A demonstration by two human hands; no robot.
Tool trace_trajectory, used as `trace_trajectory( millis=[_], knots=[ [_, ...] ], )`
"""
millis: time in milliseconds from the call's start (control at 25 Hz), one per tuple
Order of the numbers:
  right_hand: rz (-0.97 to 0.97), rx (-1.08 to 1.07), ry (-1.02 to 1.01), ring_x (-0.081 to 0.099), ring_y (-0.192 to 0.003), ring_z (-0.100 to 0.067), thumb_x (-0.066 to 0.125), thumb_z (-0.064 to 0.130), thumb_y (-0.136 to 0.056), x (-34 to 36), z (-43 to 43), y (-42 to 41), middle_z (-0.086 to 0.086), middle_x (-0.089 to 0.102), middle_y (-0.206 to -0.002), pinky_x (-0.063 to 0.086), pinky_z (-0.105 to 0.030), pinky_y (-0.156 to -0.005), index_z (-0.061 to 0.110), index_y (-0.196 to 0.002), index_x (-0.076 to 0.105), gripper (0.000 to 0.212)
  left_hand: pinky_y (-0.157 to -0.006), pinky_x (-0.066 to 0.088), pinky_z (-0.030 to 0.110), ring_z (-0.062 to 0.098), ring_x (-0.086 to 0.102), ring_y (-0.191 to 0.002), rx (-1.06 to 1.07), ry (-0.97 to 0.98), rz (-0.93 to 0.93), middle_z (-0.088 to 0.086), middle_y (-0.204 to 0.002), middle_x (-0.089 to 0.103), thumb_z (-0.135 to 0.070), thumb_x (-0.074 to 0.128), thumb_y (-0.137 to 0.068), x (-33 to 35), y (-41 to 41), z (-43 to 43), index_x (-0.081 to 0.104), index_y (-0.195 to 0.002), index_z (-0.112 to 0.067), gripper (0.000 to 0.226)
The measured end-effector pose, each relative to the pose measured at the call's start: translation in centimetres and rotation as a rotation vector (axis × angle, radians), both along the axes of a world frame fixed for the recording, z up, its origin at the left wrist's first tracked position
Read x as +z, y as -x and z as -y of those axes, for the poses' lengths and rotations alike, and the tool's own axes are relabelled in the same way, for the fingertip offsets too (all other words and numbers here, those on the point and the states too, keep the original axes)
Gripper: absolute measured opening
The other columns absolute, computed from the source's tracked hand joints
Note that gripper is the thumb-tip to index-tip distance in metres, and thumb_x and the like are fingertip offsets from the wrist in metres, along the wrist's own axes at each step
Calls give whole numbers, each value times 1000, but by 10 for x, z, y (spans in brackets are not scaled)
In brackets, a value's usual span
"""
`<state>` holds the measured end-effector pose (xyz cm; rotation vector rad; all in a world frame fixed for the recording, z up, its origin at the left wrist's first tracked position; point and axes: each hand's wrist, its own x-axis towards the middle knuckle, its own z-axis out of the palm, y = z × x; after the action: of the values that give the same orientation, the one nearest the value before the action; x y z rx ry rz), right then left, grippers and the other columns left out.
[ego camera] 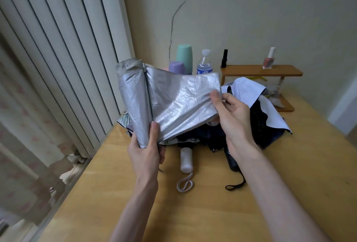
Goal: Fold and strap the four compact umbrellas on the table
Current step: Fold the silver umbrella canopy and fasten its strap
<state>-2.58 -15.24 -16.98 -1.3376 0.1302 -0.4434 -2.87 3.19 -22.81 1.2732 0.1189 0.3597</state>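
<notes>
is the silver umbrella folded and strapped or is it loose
Loose, only partly folded: the left hand grips the bunched silver umbrella upright, while the right hand pinches one panel stretched out sideways. No strap wraps it.

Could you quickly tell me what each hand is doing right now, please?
Left hand: closed round the silver umbrella, gripping its gathered body.
Right hand: pinching the same umbrella's loose canopy edge.

Left grip, right grip: apparently bare.
</notes>
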Motion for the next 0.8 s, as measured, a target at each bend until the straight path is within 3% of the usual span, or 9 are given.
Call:
trace_trajectory(
  millis=[120,160,240,360,440,560,640,800],
  knots=[
    [-16,227,-23,66,-83,-13,58,42,-107,4,5,-1,-1,74,-96,53,-30,-72,14,-108,72,31,-40,29,27,17,40,-46,31,46,-6,-1,-64,44,-35,70,-101,1,-1,-2,51,-86,-16,31],
    [-3,322,9,67,-88,-15,62,33,-104,5,10,0,-2,73,-101,56,-34,-78,15,-114,68,22,-41,29,27,17,40,-47,42,62,-6,-2,-64,44,-37,70,-102,1,-1,-4,50,-86,-17,32],
    [14,383,176,71,-97,-20,72,12,-98,1,15,0,-5,74,-112,59,-37,-86,18,-128,61,33,-41,30,27,15,41,-46,63,89,-3,-5,-64,46,-39,68,-102,2,-1,-5,50,-86,-19,32],
    [33,290,355,75,-98,-27,80,1,-89,-5,9,-2,-7,76,-112,58,-31,-84,22,-126,63,45,-41,31,27,15,41,-46,79,97,1,-8,-62,47,-40,66,-103,2,-1,-5,51,-87,-20,30],
    [46,296,366,76,-98,-21,80,-2,-88,-8,1,-2,-3,77,-108,59,-26,-83,21,-121,66,42,-41,30,28,16,41,-47,76,88,7,-7,-63,47,-40,67,-102,1,0,-4,50,-87,-19,31],
    [-21,172,312,76,-86,-14,76,4,-92,-11,-9,-4,-5,78,-97,54,-19,-67,16,-113,69,25,-42,30,29,17,42,-47,70,77,11,-5,-64,47,-41,68,-101,1,0,-1,50,-86,-18,33],
    [-95,27,286,75,-71,-13,70,11,-98,-13,-15,-2,-6,79,-83,51,-20,-59,13,-103,72,6,-41,30,29,17,42,-47,76,76,13,-6,-64,48,-41,69,-101,1,1,0,51,-86,-18,33],
    [-94,-93,378,77,-68,-14,72,12,-97,-19,-13,-4,-3,78,-73,55,-29,-66,9,-87,72,10,-40,31,28,16,44,-47,111,108,10,-5,-66,50,-40,69,-101,2,1,0,54,-87,-18,30]
  ],
)
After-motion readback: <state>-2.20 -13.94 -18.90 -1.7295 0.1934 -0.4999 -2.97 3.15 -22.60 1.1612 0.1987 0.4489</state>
